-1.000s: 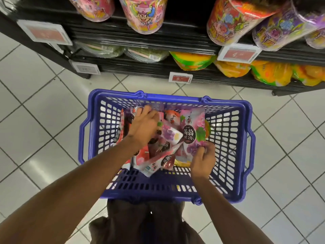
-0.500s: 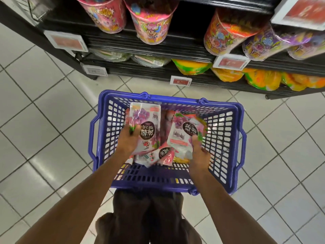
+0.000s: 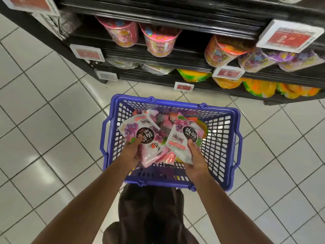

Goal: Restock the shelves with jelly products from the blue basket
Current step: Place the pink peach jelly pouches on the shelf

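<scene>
A blue basket [image 3: 221, 138] stands on the tiled floor below me, holding several pink and white jelly pouches. My left hand [image 3: 131, 150] grips a stack of grape jelly pouches [image 3: 140, 132], thumb on the dark round label. My right hand [image 3: 196, 159] holds another grape jelly pouch [image 3: 182, 136] by its lower edge, thumb on its front. Both pouches are lifted above the basket's contents. More pouches [image 3: 165, 120] lie underneath in the basket.
Black shelves [image 3: 175, 55] rise ahead with pink jelly tubs [image 3: 158, 41], an orange tub [image 3: 221, 51], purple bags [image 3: 263, 59] and yellow-green bags [image 3: 258, 87] below. Price tags [image 3: 288, 36] hang on the shelf edges. My legs [image 3: 151, 208] sit right behind the basket.
Both hands went from rummaging in the basket to lifting a grape pouch each. The view has tilted up, showing more of the shelves.
</scene>
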`<action>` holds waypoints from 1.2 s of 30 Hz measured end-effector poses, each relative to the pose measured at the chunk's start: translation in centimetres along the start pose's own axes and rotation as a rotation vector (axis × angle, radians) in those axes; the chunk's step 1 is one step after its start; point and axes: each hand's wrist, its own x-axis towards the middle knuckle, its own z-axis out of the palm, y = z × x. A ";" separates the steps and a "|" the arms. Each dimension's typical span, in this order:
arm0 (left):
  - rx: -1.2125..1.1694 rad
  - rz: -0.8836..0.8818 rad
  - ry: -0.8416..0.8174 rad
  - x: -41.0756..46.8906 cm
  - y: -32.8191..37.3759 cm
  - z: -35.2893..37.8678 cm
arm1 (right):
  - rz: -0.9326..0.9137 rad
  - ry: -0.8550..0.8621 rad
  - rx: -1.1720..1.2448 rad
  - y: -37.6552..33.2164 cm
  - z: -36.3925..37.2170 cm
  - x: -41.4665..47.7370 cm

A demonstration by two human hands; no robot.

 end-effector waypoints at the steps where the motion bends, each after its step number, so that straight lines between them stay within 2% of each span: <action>1: 0.030 -0.035 -0.032 0.4 -0.6 0.2 | 0.005 0.014 -0.001 0.2 -0.2 0.6; 3: 0.353 -0.074 -0.053 1.2 -1.9 0.6 | 0.005 0.023 -0.002 0.4 -0.5 1.9; 5: 0.925 -0.017 0.070 1.9 -2.8 1.1 | -0.016 0.041 -0.013 0.6 -0.8 3.0; 7: 1.545 0.177 0.213 2.1 -2.3 1.8 | -0.044 0.076 -0.039 0.7 -1.3 3.8; 8: 1.729 0.324 0.256 2.3 -1.7 2.2 | -0.048 0.091 -0.051 0.8 -1.6 4.2; 9: 1.778 0.483 0.227 2.7 -0.9 2.7 | -0.045 0.095 -0.063 0.9 -1.9 4.7; 11: 1.706 0.756 0.002 4.1 0.8 3.7 | -0.057 0.087 -0.077 1.0 -2.3 5.7; 13: 1.755 0.897 -0.258 5.7 2.0 4.9 | -0.085 0.086 -0.106 1.1 -2.6 6.7; 14: 1.852 0.921 -0.344 6.7 2.3 5.4 | -0.098 0.082 -0.129 1.2 -2.7 7.2; 16: 2.047 0.896 -0.416 8.2 2.8 6.6 | -0.120 0.036 -0.189 1.2 -3.0 8.0; 20: 2.391 0.863 -0.360 9.0 3.3 7.3 | -0.145 -0.033 -0.312 0.3 -3.5 8.1; 22: 2.356 0.756 -0.332 8.3 3.1 7.1 | -0.161 -0.044 -0.343 -0.2 -3.5 7.5; 26: 1.989 0.414 -0.277 5.8 3.9 5.0 | -0.136 -0.048 -0.304 -0.8 -3.7 5.0; 30: 1.549 0.370 -0.153 1.8 5.3 2.4 | -0.064 -0.129 -0.221 -1.2 -3.3 0.6; 34: 1.040 0.156 -0.298 -3.9 6.6 0.1 | -0.104 -0.169 -0.224 -1.8 -2.6 -4.6; 36: 0.882 0.177 -0.320 -7.4 6.9 -0.8 | -0.154 -0.223 -0.251 -2.7 -2.0 -8.0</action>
